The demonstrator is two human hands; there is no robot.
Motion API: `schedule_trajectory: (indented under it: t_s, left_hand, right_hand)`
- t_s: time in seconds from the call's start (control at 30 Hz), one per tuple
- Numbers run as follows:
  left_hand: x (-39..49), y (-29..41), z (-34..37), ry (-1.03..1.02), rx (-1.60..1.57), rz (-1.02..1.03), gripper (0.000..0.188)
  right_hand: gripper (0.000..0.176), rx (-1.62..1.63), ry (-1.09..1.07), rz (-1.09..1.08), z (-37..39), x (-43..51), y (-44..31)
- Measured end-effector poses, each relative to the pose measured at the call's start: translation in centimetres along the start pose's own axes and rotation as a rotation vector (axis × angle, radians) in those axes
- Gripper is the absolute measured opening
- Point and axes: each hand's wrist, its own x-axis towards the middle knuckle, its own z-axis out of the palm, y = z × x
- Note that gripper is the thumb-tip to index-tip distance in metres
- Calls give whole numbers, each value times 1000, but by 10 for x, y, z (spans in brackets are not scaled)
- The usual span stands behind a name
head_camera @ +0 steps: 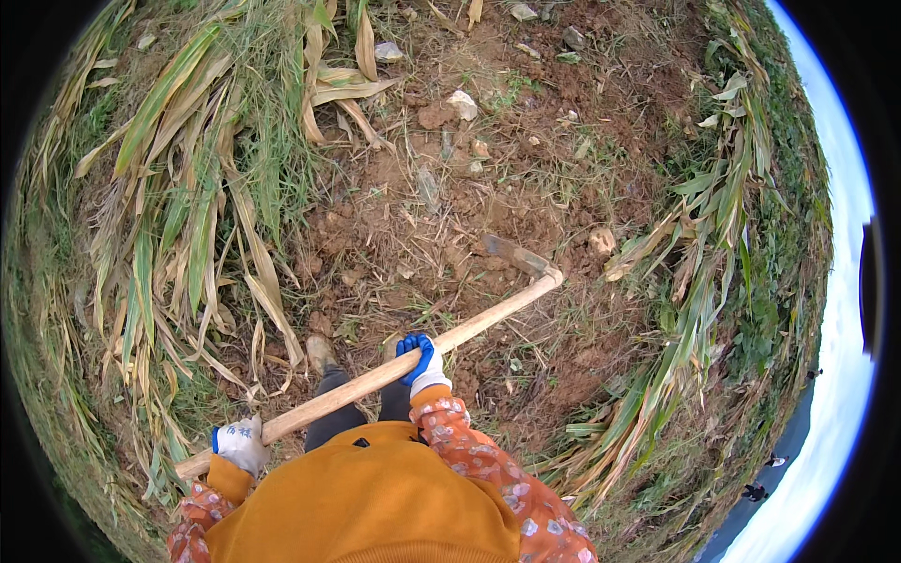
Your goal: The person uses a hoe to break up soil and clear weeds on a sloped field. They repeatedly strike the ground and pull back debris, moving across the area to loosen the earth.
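Both my hands grip the pale wooden handle [352,389] of a hoe, which runs slantwise across my front. My left hand [240,445], in a white work glove that bears writing, is closed near the butt end at lower left. Farther up the shaft, my right hand [420,362] wraps it in a white glove with blue coated fingers. The metal hoe blade [517,255] is at the far end, over brown soil [450,211] strewn with straw and weeds. I cannot tell whether the blade touches the ground.
Dry corn stalks and leaves [190,190] lie heaped on the left, and more corn leaves [704,331] line the right. Stones, including a pale stone [462,105] and a round tan stone [602,241], dot the soil. My shoe [321,353] stands behind the handle. Small distant figures [755,492] appear at right.
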Motion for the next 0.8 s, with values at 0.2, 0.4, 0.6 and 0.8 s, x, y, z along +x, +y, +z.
schedule_trajectory:
  t_s: [0.2, 0.4, 0.6, 0.8]
  left_hand:
    - [5, 7, 49, -114, -321, 48, 36]
    - [51, 57, 71, -227, -415, 86, 30]
    - [89, 81, 30, -78, -361, 171, 27]
    - [55, 47, -43, -100, -24, 161, 25]
  right_hand:
    - [11, -264, 18, -146, 37, -37, -16]
    - [7, -290, 16, -440, 54, -84, -86]
    - [15, -160, -41, -568, 59, -54, -126]
    - [12, -46, -132, -290, 17, -26, -75]
